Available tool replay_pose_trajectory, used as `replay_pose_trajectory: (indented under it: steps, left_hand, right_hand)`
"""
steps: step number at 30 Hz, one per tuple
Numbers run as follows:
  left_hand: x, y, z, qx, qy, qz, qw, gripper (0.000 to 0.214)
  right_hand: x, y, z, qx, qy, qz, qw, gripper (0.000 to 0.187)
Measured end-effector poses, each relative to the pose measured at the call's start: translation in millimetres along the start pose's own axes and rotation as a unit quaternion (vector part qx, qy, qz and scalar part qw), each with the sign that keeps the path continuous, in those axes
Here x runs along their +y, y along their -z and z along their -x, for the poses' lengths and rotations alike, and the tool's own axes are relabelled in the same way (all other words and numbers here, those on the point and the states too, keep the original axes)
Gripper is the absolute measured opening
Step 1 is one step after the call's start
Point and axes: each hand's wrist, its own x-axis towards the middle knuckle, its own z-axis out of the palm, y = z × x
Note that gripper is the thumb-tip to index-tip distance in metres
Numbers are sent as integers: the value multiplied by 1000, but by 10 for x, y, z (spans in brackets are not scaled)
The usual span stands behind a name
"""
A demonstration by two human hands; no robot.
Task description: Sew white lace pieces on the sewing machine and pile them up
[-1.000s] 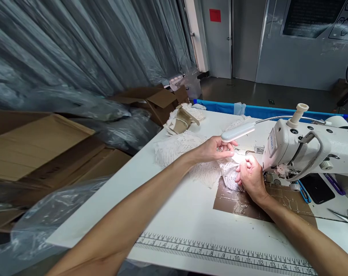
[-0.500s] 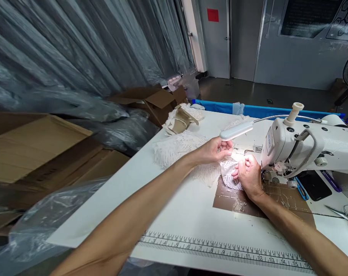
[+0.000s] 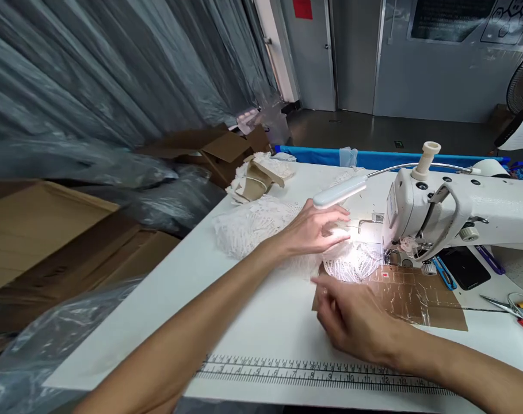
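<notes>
White lace fabric [image 3: 351, 265] lies in bright light beside the needle area of a white sewing machine [image 3: 451, 201]. My left hand [image 3: 317, 229] rests over the lace's upper left side, palm down, with its fingers stretched toward the machine. Just below the lace is my right hand [image 3: 358, 316], apart from the machine. Its index finger points left by the fabric's lower edge and the other fingers bend loosely; nothing shows in them. A bigger heap of white lace [image 3: 252, 224] spreads behind my left forearm. The white lamp head [image 3: 339, 192] hangs above my left hand.
Brown board [image 3: 416, 299] covers part of the table under the lace. To the right are a phone [image 3: 466, 269], blue snips [image 3: 445, 273] and scissors [image 3: 509, 307]. A printed ruler [image 3: 313, 371] runs along the front edge. Cardboard boxes [image 3: 49, 236] stand left of the table.
My right hand has let go of the lace and come down and left. My left hand's pinch has loosened into stretched fingers. The lace lies flatter, nearer the needle; the view has shifted slightly.
</notes>
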Motion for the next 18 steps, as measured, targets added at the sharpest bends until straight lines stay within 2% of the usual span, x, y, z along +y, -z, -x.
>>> replay_pose_trajectory:
  steps: [2,5,9,13,18]
  left_hand:
    - [85,-56,-19,-2,-46,-29,999,29]
    - [176,-199,-60,-43,-88,-95,991,30]
    - [168,-377,-102,-51,-73,-142,986,15]
    - [72,-422,-84,-46,-76,-47,995,27]
    - [-24,-399,-37,-84,-56,92,991,34]
  right_hand:
    - [45,72,168,-8,28,43,999,29]
    - [230,260,382,33,4,62,998,30]
    - [514,546,551,102,-30,162,981,34]
    - [709,694,627,131,-49,217,966,38]
    - [764,701,651,147,-99,204,963,38]
